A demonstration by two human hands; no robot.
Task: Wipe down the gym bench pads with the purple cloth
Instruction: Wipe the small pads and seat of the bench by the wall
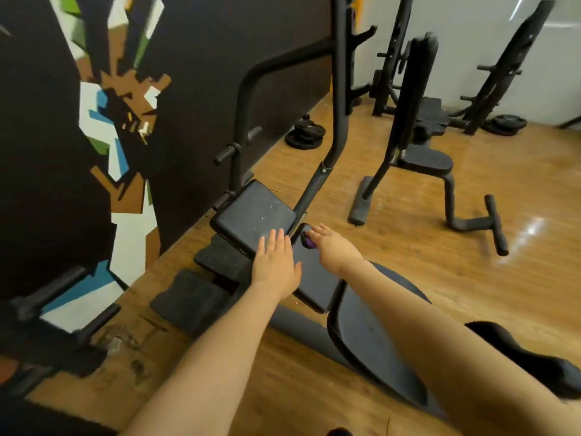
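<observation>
Two hands: both reach over the gym bench pads (pixel 254 215).
Left hand (pixel 276 265): fingers straight, together, flat on pad edge.
Right hand (pixel 333 247): fingers curled, pinching the purple cloth (pixel 309 243) beneath them.
Advice: likely best to flatten the cloth, steady the pad, sweep overlapping strokes.

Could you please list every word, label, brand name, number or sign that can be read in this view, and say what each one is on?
None can be read.
The wall mural is abstract colour shapes, without letters.
The weight plates by the wall are too small and blurred to show any markings.
The bench pads show only pale specks.
</observation>
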